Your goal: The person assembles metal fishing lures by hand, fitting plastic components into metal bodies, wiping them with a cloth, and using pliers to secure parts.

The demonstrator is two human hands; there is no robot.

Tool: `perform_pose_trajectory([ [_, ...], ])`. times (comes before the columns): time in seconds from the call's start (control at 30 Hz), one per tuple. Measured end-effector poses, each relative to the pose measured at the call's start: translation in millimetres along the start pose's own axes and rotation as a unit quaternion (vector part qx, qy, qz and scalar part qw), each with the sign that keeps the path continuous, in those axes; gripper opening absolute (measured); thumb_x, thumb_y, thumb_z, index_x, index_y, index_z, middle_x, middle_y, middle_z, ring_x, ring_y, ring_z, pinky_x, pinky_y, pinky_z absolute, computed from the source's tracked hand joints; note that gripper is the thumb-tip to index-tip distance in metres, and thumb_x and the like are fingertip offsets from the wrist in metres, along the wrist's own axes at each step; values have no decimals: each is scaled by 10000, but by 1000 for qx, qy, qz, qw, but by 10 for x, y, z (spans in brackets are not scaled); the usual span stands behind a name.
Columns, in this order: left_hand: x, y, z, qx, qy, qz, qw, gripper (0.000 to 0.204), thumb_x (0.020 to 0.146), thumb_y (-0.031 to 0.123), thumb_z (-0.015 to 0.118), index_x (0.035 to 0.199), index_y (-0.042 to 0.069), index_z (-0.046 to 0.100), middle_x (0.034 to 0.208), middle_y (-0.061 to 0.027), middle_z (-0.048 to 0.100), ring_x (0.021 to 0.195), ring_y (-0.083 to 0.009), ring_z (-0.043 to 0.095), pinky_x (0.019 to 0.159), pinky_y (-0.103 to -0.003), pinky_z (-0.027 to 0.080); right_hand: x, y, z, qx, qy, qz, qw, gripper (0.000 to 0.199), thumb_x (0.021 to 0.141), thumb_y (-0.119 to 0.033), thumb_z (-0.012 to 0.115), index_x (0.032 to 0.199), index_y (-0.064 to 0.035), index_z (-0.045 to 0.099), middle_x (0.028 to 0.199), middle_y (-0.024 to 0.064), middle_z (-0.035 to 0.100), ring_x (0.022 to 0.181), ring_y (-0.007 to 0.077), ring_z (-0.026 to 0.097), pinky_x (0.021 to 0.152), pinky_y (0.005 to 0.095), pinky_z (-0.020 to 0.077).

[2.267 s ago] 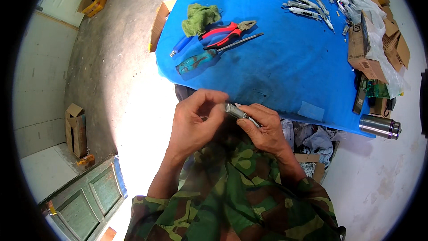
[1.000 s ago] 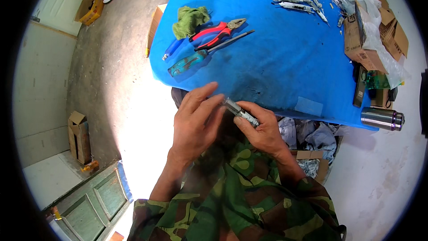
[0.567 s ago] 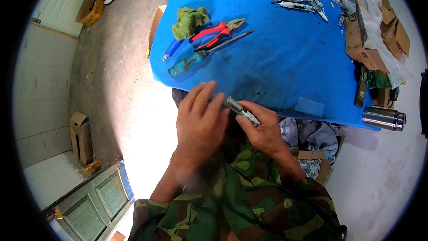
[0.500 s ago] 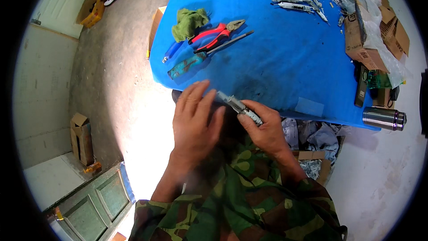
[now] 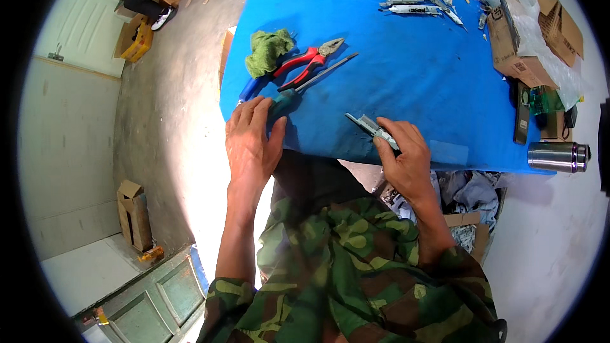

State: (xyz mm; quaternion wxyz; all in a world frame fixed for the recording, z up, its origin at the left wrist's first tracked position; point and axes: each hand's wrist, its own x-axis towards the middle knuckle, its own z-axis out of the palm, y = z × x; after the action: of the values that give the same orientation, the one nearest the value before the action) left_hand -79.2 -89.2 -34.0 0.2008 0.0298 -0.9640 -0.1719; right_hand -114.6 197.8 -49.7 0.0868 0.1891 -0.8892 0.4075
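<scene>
Hands have split apart since half a second ago, when both were bunched on the small grey metal part point(image 5: 372, 128). Now the left hand point(image 5: 250, 143) is off it, fingers loosely spread and flat at the blue table point(image 5: 413, 70) edge, fingertips touching the teal screwdriver handle point(image 5: 283, 98). Right hand point(image 5: 406, 159) pinches the part alone, resting it on the cloth near the front edge. Red pliers point(image 5: 306, 62) and a green rag point(image 5: 267, 51) lie just beyond.

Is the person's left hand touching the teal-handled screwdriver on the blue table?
Touching. The head view shows the left hand with its fingertips lying over the teal handle of the screwdriver near the blue table edge.
</scene>
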Motion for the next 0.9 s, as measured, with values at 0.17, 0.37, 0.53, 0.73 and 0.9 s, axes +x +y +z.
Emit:
perform_pose_trajectory([
  [0.17, 123, -45, 96, 6, -31, 5, 999, 400, 872, 78, 792, 1259, 31, 701, 1153, -150, 701, 1125, -357, 649, 954, -459, 531, -24, 59, 54, -44, 21, -27, 998, 288, 872, -128, 809, 1153, -79, 772, 1032, 81, 711, 935, 307, 658, 800, 427, 511],
  [0.37, 46, 116, -96, -121, -55, -29, 991, 300, 868, 24, 779, 1159, 18, 708, 1140, -168, 695, 933, -340, 702, 816, -394, 574, -36, 79, 52, -77, 9, -32, 997, 295, 860, -123, 825, 1144, -58, 775, 1028, 75, 671, 920, 289, 636, 770, 415, 507],
  [0.53, -229, 303, -473, -229, -150, -167, 947, 262, 897, 53, 739, 1146, -26, 716, 958, -119, 733, 841, -166, 698, 740, -293, 549, -14, 74, -3, -69, -10, -45, 997, 335, 853, -128, 811, 1178, -71, 752, 1047, 54, 652, 925, 271, 627, 779, 408, 495],
  [0.73, -685, 264, -544, -328, -114, -247, 905, 309, 887, 72, 749, 1172, -46, 720, 919, -46, 734, 795, -92, 640, 732, -247, 519, 6, 72, -61, -58, -37, -35, 997, 307, 862, -105, 788, 1156, -53, 719, 1055, 79, 647, 948, 301, 636, 764, 425, 505],
  [0.9, -899, 263, -662, -377, -108, -260, 883, 390, 868, 76, 806, 1230, -37, 714, 959, -55, 750, 815, -90, 654, 746, -245, 529, -30, -83, -166, 4, -66, 69, 995, 234, 933, -93, 733, 1156, -32, 701, 1015, 138, 679, 832, 377, 665, 688, 448, 510],
])
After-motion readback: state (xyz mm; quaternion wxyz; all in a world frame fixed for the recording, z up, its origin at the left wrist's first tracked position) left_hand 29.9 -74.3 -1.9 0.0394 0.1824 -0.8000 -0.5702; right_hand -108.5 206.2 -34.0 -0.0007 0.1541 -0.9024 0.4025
